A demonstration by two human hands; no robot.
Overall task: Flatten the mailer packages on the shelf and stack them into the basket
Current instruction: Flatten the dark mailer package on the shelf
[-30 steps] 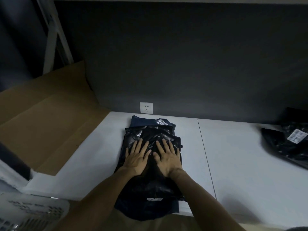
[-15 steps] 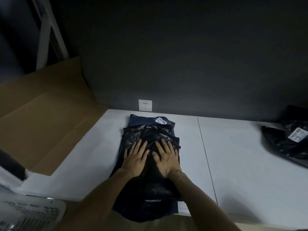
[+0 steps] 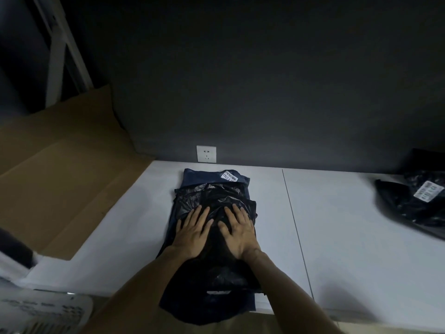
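- Shelf: a white surface is seen under a dark wall, with a seam right of centre. All the mailers are carried on it.
- Cardboard sheet: laid flat over the left end, apart from the centre pile.
- Centre pile: a black mailer is laid on a blue mailer, whose far edge shows beyond it. The near ends overhang the shelf's front edge.
- Further black mailers: crumpled and labelled, at the right end, well apart and untouched.
- Basket: only a white slatted corner is seen at lower left, below the shelf front. Its contents cannot be told.
- Left hand and right hand: laid palm-down, side by side, on the middle of the black mailer. The fingers are straight, slightly spread and pointed at the wall. Nothing is gripped or pinched.
- Step judged: flattening. Wrinkles are seen beyond the fingertips, so pressure is best carried from the middle outward to the far edge and sides. A downward press is preferred to a shove, since the glossy film may slide on the blue mailer and the overhang could drag the pile off.
- Label: white, on the blue mailer's far edge.
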